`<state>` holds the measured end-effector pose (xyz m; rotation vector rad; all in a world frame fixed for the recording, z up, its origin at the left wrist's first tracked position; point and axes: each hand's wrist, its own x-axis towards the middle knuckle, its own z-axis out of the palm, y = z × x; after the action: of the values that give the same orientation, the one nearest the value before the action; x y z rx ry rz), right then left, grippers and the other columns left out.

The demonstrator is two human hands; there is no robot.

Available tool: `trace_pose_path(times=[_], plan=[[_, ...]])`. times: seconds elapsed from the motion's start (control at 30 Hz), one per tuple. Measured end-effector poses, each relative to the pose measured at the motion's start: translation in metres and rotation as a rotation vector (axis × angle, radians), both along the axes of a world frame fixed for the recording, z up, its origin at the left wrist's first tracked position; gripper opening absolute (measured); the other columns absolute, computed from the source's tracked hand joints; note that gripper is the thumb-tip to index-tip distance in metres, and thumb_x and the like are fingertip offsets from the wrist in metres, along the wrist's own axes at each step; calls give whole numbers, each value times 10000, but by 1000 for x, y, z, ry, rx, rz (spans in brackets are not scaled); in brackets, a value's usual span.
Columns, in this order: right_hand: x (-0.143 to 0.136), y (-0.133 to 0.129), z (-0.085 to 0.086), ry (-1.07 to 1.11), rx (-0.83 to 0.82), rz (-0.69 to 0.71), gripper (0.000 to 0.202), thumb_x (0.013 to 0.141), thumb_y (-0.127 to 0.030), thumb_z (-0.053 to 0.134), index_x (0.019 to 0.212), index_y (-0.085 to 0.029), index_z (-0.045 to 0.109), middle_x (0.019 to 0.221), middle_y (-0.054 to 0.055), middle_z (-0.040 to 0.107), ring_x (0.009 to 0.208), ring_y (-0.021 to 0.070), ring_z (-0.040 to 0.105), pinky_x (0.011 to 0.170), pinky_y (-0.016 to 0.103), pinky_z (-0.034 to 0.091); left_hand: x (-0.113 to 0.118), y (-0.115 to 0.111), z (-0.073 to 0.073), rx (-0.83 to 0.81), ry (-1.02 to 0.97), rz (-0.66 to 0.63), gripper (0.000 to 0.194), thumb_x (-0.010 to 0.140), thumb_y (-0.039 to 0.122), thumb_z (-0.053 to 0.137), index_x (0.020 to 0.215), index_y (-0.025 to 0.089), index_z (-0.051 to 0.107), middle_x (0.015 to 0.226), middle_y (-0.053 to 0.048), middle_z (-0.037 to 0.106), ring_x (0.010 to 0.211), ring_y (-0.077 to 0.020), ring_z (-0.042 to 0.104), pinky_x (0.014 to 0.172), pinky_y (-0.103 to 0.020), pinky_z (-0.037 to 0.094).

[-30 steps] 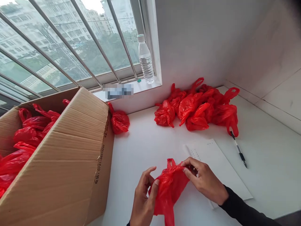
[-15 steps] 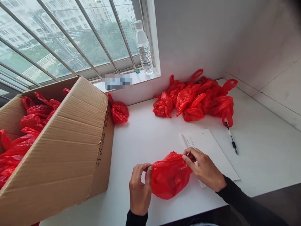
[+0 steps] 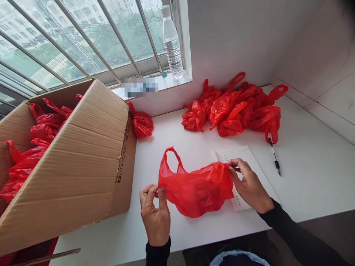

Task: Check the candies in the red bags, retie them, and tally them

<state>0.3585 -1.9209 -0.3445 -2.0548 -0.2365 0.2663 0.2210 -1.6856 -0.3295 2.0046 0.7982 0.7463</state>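
- A cardboard box [image 3: 85,173] walls off the left of the table [image 3: 310,173].
- Piled red bags [image 3: 226,112] crowd the back.
- Bare tabletop runs between pile and held bag [image 3: 194,192], and again right of a pen [image 3: 274,157].

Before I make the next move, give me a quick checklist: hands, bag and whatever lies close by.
1. Left hand has the bag: ok, pinching its left edge.
2. Right hand has the bag: ok, pinching its right end.
3. Handle loop free of the hands: ok, standing up at the left.
4. Bag contents: cannot tell, only a darker patch shows through.
5. Paper unobstructed: not ok, right hand partly hides it.
6. Pen clear of both hands: ok.
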Motion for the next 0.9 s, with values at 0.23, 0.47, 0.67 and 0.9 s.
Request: trace_pose_path(times=[0.23, 0.47, 0.67, 0.9], plan=[[-15, 12, 22, -387, 59, -106, 267, 955, -366, 601, 1177, -253, 508, 1136, 79, 587, 1047, 251, 567, 948, 455, 490, -1, -16, 18, -274, -19, -200, 257, 975, 415, 562, 1076, 224, 699, 749, -3, 600, 616, -144, 509, 632, -267, 464], [-25, 39, 33, -564, -99, 674, 293, 995, -158, 461, 1266, -214, 557, 1114, 80, 681, 1091, 260, 611, 1105, 539, 423, -2, -32, 33, -378, 35, -356, 313, 874, 426, 703, 1087, 242, 566, 1051, -59, 643, 944, -216, 625, 853, -333, 517], [-36, 45, 24, -459, -210, 670, 271, 1013, -137, 424, 1208, -199, 601, 1150, 99, 639, 982, 226, 643, 808, 370, 586, 3, -37, 31, -573, -25, -192, 364, 851, 446, 735, 1044, 233, 512, 1009, -53, 649, 833, -175, 661, 738, -286, 550], [-32, 35, 40, -423, -460, 541, 209, 1045, -289, 445, 1072, -181, 622, 960, 76, 638, 825, 239, 636, 717, 415, 560, -4, -19, 36, -978, -65, -109, 618, 749, 479, 818, 1250, 279, 516, 593, 77, 543, 439, -81, 424, 456, -181, 386]])
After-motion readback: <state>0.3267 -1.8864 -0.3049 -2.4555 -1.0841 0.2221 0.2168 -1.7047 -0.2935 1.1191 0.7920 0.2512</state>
